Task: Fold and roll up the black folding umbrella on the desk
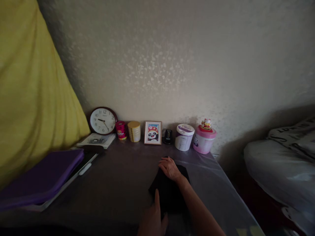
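A flat black object (pixel 172 195), perhaps a folded cloth or pouch, lies on the dark table (pixel 118 183) in front of me. My right hand (pixel 169 168) rests palm down on its far end, fingers lying flat and slightly curved. At the bottom edge, my left hand (pixel 152 218) touches the near left side of the black object with its forefinger stretched forward. Its other fingers are partly out of view. Neither hand grips anything.
Along the wall stand a round clock (pixel 102 120), a red tin (pixel 120 130), a yellow tin (pixel 134 131), a framed panda picture (pixel 153 132), a small black device (pixel 168 136), a white tub (pixel 184 137) and a pink tub (pixel 204 139). A purple folder (pixel 41 175) lies left; bedding (pixel 280 167) right.
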{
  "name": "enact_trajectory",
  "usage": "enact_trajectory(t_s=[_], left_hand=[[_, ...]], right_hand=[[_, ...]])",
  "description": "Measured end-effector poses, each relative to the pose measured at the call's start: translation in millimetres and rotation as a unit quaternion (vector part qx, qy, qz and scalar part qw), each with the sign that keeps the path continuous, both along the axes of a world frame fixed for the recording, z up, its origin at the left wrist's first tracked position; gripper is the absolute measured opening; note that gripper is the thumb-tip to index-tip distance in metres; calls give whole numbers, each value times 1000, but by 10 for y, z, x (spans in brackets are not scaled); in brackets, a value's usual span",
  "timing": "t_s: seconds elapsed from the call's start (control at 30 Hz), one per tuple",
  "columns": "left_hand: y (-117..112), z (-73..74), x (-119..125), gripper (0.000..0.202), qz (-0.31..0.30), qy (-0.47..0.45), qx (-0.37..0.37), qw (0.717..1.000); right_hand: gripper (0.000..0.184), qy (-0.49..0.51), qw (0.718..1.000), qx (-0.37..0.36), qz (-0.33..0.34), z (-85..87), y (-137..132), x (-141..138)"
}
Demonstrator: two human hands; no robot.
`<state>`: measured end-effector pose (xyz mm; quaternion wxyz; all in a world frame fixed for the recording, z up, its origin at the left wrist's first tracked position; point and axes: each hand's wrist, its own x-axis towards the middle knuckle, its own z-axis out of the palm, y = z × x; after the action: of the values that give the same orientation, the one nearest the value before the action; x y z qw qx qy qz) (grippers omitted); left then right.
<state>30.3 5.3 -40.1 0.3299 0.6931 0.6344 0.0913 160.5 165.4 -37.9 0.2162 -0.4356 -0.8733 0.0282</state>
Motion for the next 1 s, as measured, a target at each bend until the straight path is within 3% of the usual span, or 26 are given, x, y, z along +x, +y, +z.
enact_trajectory(t_s=[0.13,0.27,0.57,0.63,0.73,0.8,0.87,0.93,1.0], left_hand=[[4,-23,5,72,2,-8,-2,1000],[-14,-47,8,70,0,8,8,1000],[-38,-139,-28,57,-15,-57,80,995],[-42,-120,-29,48,-19,-64,83,994],[-45,-106,-30,48,-25,-67,87,994],[-46,-113,-33,57,-18,-57,89,994],[-51,-119,-39,64,-15,-41,85,995],[-59,-112,-43,66,-17,-23,78,997],[-69,-90,-45,66,-20,-11,75,997]], right_hand=[[27,-21,994,8,-104,51,146,-14],[32,0,983,34,-180,108,23,-89],[37,-74,996,-44,-4,140,-876,-457],[41,-25,995,-94,36,218,-1028,-458],[43,134,969,-191,78,337,-1182,-323],[39,241,951,-190,25,342,-1217,-122],[36,303,938,-126,-107,250,-1202,157],[37,299,918,-80,-247,84,-1171,462],[40,278,897,-73,-337,-97,-1156,720]])
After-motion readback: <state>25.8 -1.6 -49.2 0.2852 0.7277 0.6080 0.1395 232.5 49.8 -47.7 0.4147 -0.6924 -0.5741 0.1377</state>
